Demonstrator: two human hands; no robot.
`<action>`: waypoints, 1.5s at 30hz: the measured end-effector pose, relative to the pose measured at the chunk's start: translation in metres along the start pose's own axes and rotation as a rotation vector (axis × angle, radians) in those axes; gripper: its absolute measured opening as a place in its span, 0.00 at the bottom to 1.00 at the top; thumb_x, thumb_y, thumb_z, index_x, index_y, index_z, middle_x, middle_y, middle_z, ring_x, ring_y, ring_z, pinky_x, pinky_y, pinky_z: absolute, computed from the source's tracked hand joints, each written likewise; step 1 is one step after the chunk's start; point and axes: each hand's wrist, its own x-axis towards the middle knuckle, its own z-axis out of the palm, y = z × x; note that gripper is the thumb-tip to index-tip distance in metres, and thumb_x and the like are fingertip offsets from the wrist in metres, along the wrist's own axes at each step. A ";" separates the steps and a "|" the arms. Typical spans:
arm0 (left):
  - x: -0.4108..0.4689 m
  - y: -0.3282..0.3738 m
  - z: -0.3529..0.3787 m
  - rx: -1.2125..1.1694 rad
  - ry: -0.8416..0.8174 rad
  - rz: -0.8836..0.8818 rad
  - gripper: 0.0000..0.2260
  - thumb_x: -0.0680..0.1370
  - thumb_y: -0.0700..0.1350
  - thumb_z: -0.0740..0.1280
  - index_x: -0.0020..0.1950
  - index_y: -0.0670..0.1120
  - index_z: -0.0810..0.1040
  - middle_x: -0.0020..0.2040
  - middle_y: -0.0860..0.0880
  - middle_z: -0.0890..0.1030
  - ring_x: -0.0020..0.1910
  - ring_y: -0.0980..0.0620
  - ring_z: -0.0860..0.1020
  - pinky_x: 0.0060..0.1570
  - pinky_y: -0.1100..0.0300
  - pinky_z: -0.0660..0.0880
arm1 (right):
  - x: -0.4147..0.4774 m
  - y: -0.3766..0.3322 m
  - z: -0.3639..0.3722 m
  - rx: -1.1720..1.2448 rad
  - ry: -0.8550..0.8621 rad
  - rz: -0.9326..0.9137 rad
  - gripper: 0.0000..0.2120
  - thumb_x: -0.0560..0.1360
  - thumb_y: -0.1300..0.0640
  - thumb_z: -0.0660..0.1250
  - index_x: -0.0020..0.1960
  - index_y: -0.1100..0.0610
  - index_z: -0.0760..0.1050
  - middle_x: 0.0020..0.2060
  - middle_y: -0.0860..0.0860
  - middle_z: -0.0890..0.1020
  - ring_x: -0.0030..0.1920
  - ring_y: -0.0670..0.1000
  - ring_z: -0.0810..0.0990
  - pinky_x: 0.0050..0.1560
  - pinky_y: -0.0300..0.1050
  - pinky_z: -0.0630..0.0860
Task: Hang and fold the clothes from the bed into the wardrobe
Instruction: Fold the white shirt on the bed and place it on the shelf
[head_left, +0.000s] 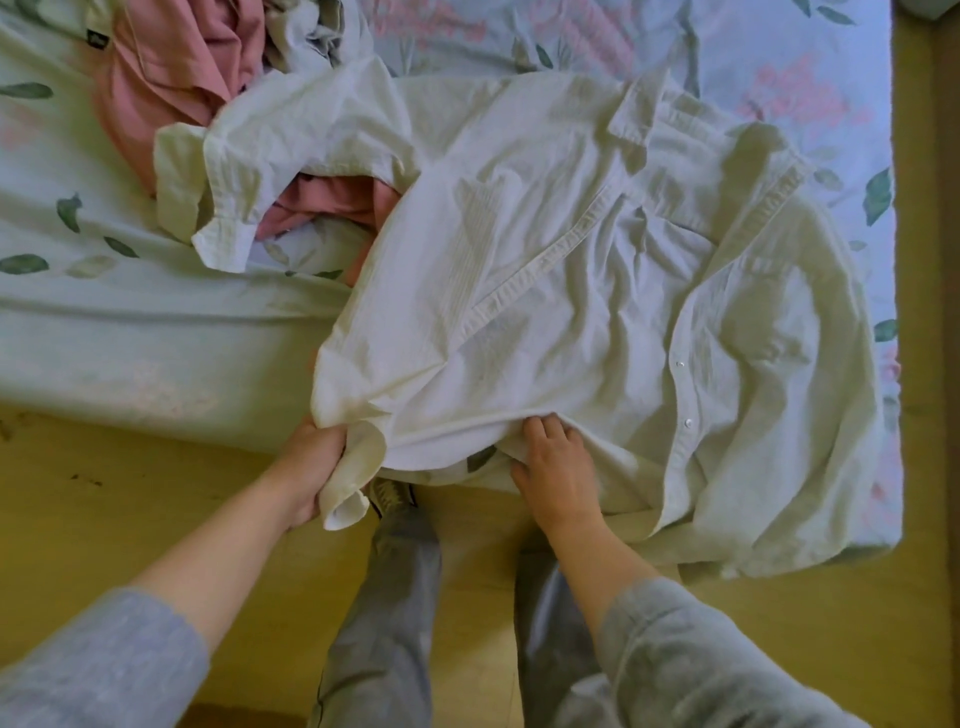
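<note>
My left hand (310, 462) is closed tight around a bunched-up corner at the bottom of the white shirt (571, 260). A bit of the cloth pokes out below my fist. My right hand (556, 467) lies on the bottom edge of the same shirt, palm down. Its fingers are bent and the tips sit right at a fold in the cloth, with the thumb sticking out to the side. I cannot tell if this hand is pinching the fold or just pressing on it.

The shirt is spread out on the bed (104, 322), front side up and open, with its collar far from me and its bottom edge at the near side of the bed. One shirt sleeve (249, 171) flops over a pink garment (171, 67) that sits crumpled further back on the left. Some more pale cloth (311, 36) is heaped behind that. The bed sheet has green leaves and pink flowers on it.

Both my arms reach forward from grey sleeves, pushed up so the forearms are bare. The left arm slants in from the left, the right arm from the right. Between them I see my grey trousers (395, 597) and one shoe (389, 496) on the yellow floor (130, 493).
</note>
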 end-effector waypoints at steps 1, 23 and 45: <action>0.002 0.001 0.000 0.004 0.024 0.001 0.10 0.79 0.36 0.58 0.40 0.44 0.73 0.22 0.53 0.75 0.23 0.54 0.73 0.21 0.63 0.69 | 0.001 0.005 -0.001 0.013 -0.007 -0.021 0.18 0.77 0.58 0.63 0.66 0.56 0.68 0.64 0.52 0.74 0.59 0.55 0.75 0.57 0.46 0.75; 0.008 -0.004 0.027 0.900 0.526 0.593 0.33 0.68 0.52 0.76 0.68 0.42 0.68 0.65 0.40 0.68 0.63 0.39 0.65 0.62 0.47 0.65 | -0.022 0.021 -0.020 0.582 -0.066 0.189 0.09 0.78 0.58 0.62 0.54 0.51 0.79 0.34 0.44 0.80 0.33 0.42 0.76 0.35 0.32 0.71; 0.030 0.029 0.035 0.252 -0.100 0.555 0.06 0.78 0.39 0.68 0.41 0.41 0.79 0.28 0.50 0.78 0.26 0.55 0.74 0.27 0.64 0.72 | 0.164 0.038 -0.127 1.107 0.639 0.559 0.19 0.74 0.59 0.64 0.27 0.54 0.61 0.21 0.46 0.62 0.24 0.44 0.60 0.27 0.38 0.60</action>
